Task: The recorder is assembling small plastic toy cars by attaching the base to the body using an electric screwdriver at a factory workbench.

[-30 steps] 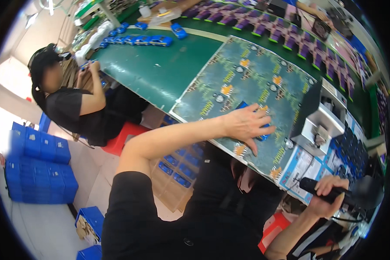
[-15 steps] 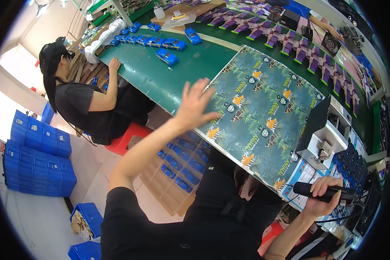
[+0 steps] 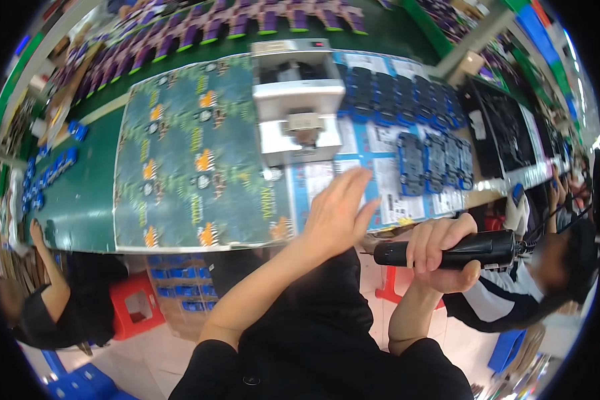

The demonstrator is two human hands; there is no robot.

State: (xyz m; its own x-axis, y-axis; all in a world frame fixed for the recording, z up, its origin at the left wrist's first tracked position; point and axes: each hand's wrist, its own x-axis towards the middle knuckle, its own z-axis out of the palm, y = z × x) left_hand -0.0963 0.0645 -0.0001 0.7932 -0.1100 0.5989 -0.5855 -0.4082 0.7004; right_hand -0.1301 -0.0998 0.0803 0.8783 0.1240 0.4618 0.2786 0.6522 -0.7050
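Note:
My right hand is wrapped around a black electric screwdriver, its thin bit pointing left, just off the table's front edge. My left hand has its fingers stretched out and holds nothing; it is slightly blurred, over the table edge by the printed sheets. Beyond it stands a metal screw feeder. To the right of the feeder, toy cars lie in two groups with dark undersides up and blue edges showing.
A jungle-patterned sheet covers the table left of the feeder. Blue toy cars stand at the far left; purple toy parts line the back. People sit on both sides. A red stool and tray of cars are below.
The view has swung right. My left hand has moved right from the patterned sheet's left edge to near the feeder. The screwdriver is still in my right hand, now closer to my left hand.

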